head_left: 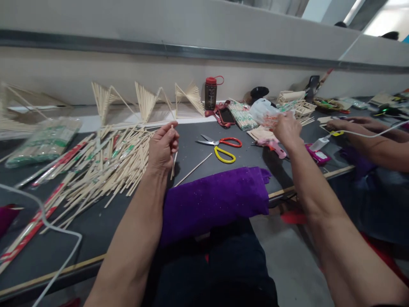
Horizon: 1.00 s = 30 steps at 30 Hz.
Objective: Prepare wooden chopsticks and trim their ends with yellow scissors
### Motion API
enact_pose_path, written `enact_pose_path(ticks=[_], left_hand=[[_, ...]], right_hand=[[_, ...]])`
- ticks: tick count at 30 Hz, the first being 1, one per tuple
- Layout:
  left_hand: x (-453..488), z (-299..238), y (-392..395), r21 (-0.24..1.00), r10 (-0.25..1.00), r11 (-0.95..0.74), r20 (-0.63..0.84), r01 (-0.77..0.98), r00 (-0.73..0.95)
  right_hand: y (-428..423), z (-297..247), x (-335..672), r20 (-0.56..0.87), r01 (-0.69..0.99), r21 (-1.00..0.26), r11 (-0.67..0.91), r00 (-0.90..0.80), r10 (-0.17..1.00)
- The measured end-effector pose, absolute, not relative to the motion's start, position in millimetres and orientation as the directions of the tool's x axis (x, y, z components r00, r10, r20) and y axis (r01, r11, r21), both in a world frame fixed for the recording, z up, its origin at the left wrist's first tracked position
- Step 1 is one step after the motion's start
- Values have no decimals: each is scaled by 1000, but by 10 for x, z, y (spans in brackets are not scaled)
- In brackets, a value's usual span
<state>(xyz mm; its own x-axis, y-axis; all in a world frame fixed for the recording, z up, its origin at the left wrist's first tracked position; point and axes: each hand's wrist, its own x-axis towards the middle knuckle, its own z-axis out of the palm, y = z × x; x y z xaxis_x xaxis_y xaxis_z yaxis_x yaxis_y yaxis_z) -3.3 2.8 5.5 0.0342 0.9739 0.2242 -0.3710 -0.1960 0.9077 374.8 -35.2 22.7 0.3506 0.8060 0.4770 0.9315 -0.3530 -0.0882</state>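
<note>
My left hand is closed around a thin wooden stick, held upright above the dark table, just right of a big loose pile of wooden chopsticks. My right hand reaches far right with its fingers curled over a pink glue gun and a stack of flat wooden pieces; what it grips is hidden. A single stick lies between the hands.
Two pairs of scissors, red-handled and yellow-handled, lie mid-table. A purple cloth drapes over the near edge. Fan-shaped stick frames lean on the back wall beside a dark bottle. Another person's arms rest at right.
</note>
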Motion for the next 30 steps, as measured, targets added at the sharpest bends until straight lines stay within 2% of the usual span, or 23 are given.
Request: enact_pose_path(ticks=[2, 4, 6, 9, 12, 17, 19, 21, 24, 26, 27, 28, 30], left_hand=[[-7, 37, 26, 912, 978, -169, 203, -373, 55], [12, 18, 13, 921, 979, -148, 189, -361, 81], [15, 6, -8, 929, 979, -133, 178, -345, 100], [-7, 0, -26, 947, 987, -130, 151, -293, 50], [-41, 0, -18, 960, 978, -207, 208, -186, -15], [-99, -7, -12, 903, 904, -406, 419, 145, -81], [-117, -9, -29, 864, 903, -410, 430, 292, -6], [-123, -8, -54, 827, 920, -386, 379, 408, 103], [-112, -14, -76, 779, 914, -405, 350, 479, 203], [-113, -29, -55, 753, 904, -425, 384, 502, 189], [-123, -39, -31, 750, 903, -421, 403, 511, 152], [-141, -51, 1, 760, 905, -403, 416, 511, 95], [-198, -75, 80, 822, 920, -338, 391, 459, -24]], right_hand=[[-337, 256, 3345, 479, 963, -5, -268, 238, 845], [-279, 239, 2820, 501, 999, 12, -34, 24, 865], [-210, 185, 2311, 516, 983, 12, 186, -165, 840], [-122, 76, 1760, 538, 933, 6, 360, -306, 785], [-51, -5, 1490, 538, 907, -6, 421, -352, 766], [-26, -80, 1335, 515, 861, 50, 507, -457, 726], [-34, -127, 1299, 520, 850, 51, 525, -471, 712], [-43, -179, 1270, 531, 846, 43, 531, -469, 706], [-67, -223, 1261, 515, 837, 25, 546, -479, 711], [-84, -213, 1302, 491, 823, -46, 566, -475, 730], [-87, -197, 1344, 482, 806, -122, 580, -463, 744], [-84, -175, 1403, 472, 773, -232, 590, -441, 763], [-55, -121, 1573, 441, 629, -534, 565, -363, 821]])
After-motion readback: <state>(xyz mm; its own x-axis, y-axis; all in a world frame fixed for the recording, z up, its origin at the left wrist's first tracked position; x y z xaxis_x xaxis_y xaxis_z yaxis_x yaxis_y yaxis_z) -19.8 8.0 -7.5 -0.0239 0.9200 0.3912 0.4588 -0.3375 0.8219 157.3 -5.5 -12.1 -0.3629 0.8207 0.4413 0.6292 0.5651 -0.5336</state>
